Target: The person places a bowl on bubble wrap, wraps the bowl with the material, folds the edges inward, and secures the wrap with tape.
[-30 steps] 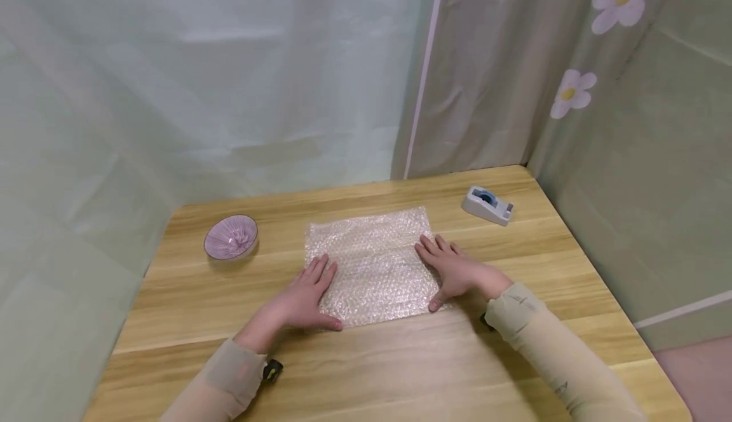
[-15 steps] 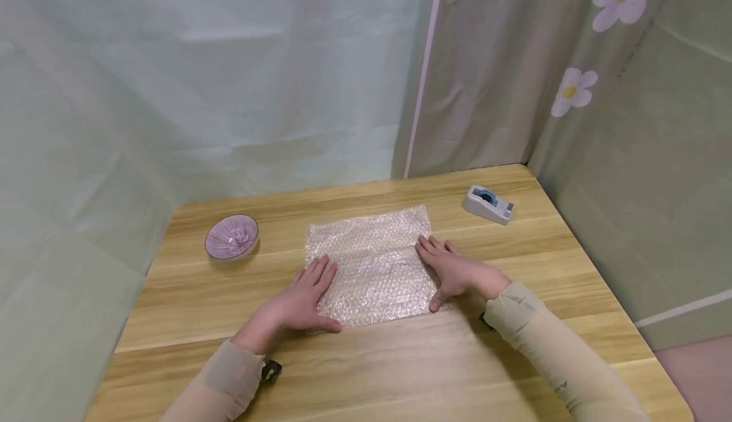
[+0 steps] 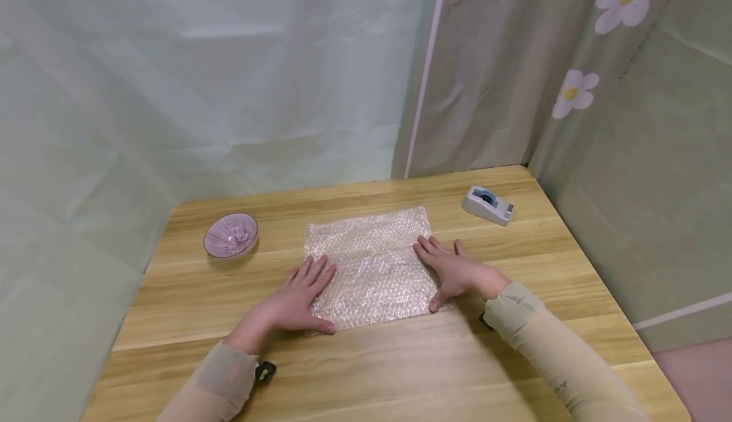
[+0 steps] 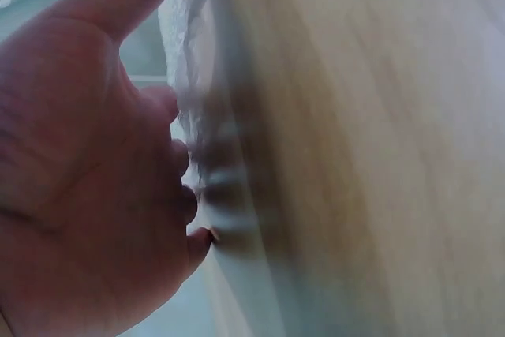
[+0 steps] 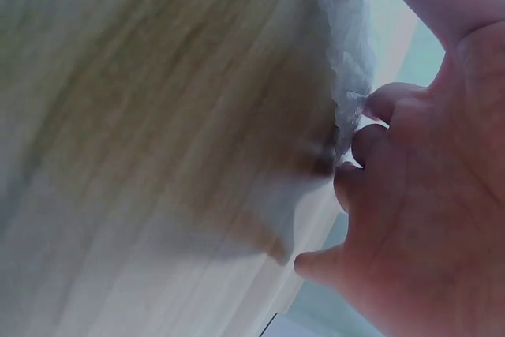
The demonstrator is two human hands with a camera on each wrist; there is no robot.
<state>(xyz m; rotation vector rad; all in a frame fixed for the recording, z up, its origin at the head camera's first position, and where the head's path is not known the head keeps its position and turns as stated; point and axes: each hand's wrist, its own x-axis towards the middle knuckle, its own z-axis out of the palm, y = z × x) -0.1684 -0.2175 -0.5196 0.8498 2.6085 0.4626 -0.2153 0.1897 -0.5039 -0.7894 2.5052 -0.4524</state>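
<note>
A rectangular sheet of clear bubble wrap (image 3: 372, 269) lies flat on the wooden table, with a faint crease across its middle. My left hand (image 3: 297, 301) rests on its left edge, fingers spread and thumb at the near left corner. On the opposite edge my right hand (image 3: 452, 272) presses with fingers spread, its thumb close to the near right corner. In the left wrist view the fingertips of the left hand (image 4: 87, 171) meet the edge of the wrap (image 4: 189, 45). The right wrist view has the right hand (image 5: 426, 163) touching the wrap's edge (image 5: 347, 53) likewise.
A purple-striped bowl (image 3: 231, 236) stands at the left on the table (image 3: 389, 371). Toward the back right is a grey tape dispenser (image 3: 487, 206) with a blue core. Pale curtains (image 3: 286, 79) hang behind and at both sides of the table.
My left hand has shifted slightly to the left along the bubble wrap, its thumb sliding toward the corner. The right hand stays in nearly the same place, with its little finger raised or spread more.
</note>
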